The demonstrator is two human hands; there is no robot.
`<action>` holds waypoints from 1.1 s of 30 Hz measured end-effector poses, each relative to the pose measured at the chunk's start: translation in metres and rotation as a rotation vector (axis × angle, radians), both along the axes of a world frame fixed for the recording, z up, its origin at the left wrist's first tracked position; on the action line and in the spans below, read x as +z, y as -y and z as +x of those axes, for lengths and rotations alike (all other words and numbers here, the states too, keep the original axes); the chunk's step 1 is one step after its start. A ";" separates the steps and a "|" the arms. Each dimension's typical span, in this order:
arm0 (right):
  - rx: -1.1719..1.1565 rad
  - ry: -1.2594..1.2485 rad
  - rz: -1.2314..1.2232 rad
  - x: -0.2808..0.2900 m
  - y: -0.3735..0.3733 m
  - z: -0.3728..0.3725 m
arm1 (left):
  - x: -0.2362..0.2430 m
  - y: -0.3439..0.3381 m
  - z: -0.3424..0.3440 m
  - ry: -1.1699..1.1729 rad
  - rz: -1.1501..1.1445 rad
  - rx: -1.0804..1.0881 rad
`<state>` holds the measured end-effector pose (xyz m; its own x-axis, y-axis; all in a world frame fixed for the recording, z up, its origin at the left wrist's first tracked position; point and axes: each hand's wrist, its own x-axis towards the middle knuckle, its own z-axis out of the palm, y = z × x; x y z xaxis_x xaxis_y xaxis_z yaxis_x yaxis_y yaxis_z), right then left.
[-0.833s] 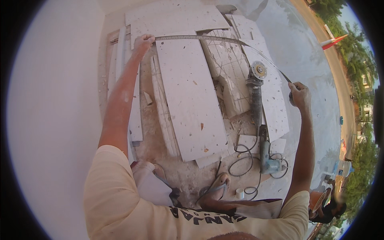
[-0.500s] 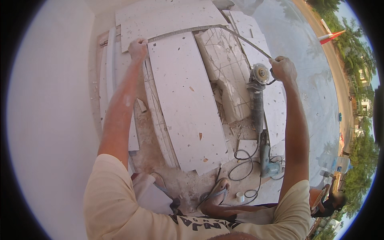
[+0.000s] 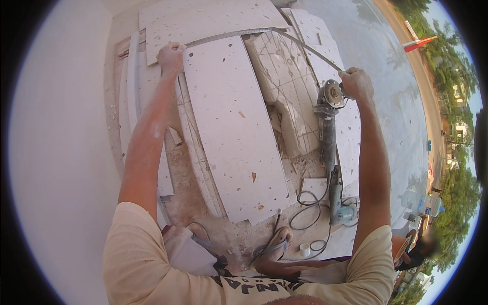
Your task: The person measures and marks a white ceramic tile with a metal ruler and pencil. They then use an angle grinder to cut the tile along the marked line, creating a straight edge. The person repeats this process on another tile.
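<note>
Grey tape (image 3: pixel 229 35) is held over the far end of the white board (image 3: pixel 234 127), pinched at left by the left hand's (image 3: pixel 171 57) fingers and gripped by the right hand (image 3: pixel 357 84) near the grinder (image 3: pixel 327 129).

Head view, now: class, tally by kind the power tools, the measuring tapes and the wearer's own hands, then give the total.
Power tools: 2 (disc grinder, teal-bodied tool)
Measuring tapes: 1 (measuring tape stretched between the hands)
Wearer's own hands: 2 (left hand, right hand)
Total: 5
</note>
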<state>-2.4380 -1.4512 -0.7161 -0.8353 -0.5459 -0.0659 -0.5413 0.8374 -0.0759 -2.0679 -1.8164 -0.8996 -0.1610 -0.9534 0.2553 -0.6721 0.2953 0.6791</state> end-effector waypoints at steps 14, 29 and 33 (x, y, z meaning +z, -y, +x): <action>-0.023 0.006 0.006 0.004 -0.009 0.002 | -0.011 0.002 -0.009 0.055 -0.116 -0.014; 0.089 0.593 -0.155 0.029 -0.073 0.089 | 0.055 -0.033 0.060 -0.586 0.540 -0.450; 0.339 0.767 -0.112 0.002 -0.101 0.184 | 0.101 -0.104 0.120 -0.619 0.849 -0.753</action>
